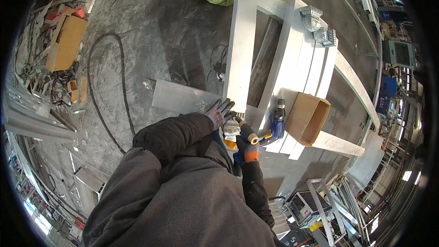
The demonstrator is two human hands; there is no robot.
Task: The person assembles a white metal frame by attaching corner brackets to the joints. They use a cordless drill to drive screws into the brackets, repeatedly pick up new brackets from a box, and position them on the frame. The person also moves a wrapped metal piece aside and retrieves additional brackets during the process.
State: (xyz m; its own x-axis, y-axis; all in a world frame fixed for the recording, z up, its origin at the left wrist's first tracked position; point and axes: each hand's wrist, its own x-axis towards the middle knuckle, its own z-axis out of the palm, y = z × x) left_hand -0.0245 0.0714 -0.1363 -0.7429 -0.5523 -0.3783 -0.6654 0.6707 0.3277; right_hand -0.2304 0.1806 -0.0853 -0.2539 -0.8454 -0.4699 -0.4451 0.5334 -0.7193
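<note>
My left hand [219, 112], in a dark glove with orange and grey marks, lies with fingers stretched out against the near end of a long pale metal beam [242, 41]. At that end sits an ornate silver cast fitting [231, 129], close beside the fingers. My right hand [248, 152], gloved in dark blue and orange, is closed on a hammer [248, 132] with a black cylindrical head and a tan end. Its head is right next to the fitting; the handle is partly hidden by the hand.
A blue cordless drill [278, 122] and an open cardboard box [305, 118] rest on pale beams [292, 59] to the right. More silver fittings [312, 18] sit farther up. A flat metal piece [180, 97] and a black hose [123, 73] lie on the floor at left.
</note>
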